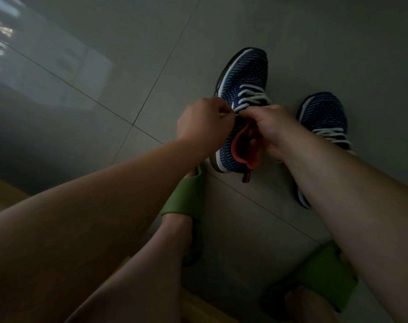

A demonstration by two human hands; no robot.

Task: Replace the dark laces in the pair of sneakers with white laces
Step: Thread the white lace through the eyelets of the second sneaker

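Head view: a person sits above a grey tiled floor, both bare forearms reaching down toward a pair of sneakers.
Left sneaker: a dark blue knit shoe with a white sole edge and red-orange lining stands upright on the floor near the middle of the frame, toe pointing away from the person.
White lace: white lacing already crosses the upper eyelets of that shoe, just beyond both hands.
Left hand: the left hand is curled at the shoe's near-left side, thumb and forefinger pinching a thin white lace end.
Right hand: the right hand rests on the shoe's collar with fingers bent down over the tongue area; the fingertips are hidden, so whether they grip the lace cannot be told.
Right sneaker: the second blue shoe stands just beside the first, toward the floor's right side, partly covered by the right forearm, with white lacing showing across it.
Feet: two green slides are worn, one under the left forearm and touching the first shoe's heel, the other near the bottom right.
Lighting: dim, with a pale reflection on the tiles at the upper left.
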